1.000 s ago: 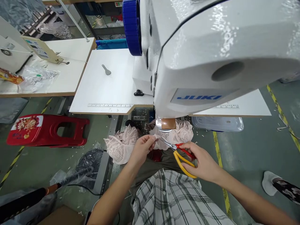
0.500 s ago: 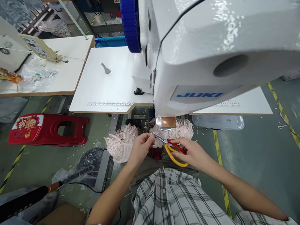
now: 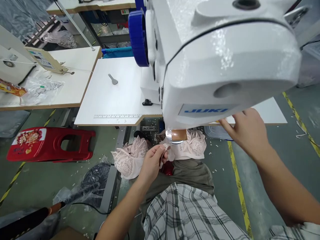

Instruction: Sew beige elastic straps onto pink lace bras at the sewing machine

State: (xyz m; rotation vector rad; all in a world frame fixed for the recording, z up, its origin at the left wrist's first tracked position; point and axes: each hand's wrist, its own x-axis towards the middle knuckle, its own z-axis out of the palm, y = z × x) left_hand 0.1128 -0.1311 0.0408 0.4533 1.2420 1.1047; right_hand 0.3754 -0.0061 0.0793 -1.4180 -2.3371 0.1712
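Note:
Pale pink lace bra lies across my lap, one cup on each side. My left hand is closed on the fabric at its middle, thumb and finger pinched together in front of the needle area. To the right, my right hand reaches to the table's front edge, under the sewing machine head. Its thumb and fingers look spread apart; some fingertips are hidden behind the machine. No scissors show in the present view. The white sewing machine overhangs the bra's right cup.
The white table carries a printed ruler and a small grey tool. A clear plastic tray is below its right front edge. On the left stand a red stool, a bagged dark bundle and another table with a control box.
My right hand has moved from the bra up and right to the table edge. The red-and-yellow-handled scissors it held are out of sight. My left hand remains on the bra.

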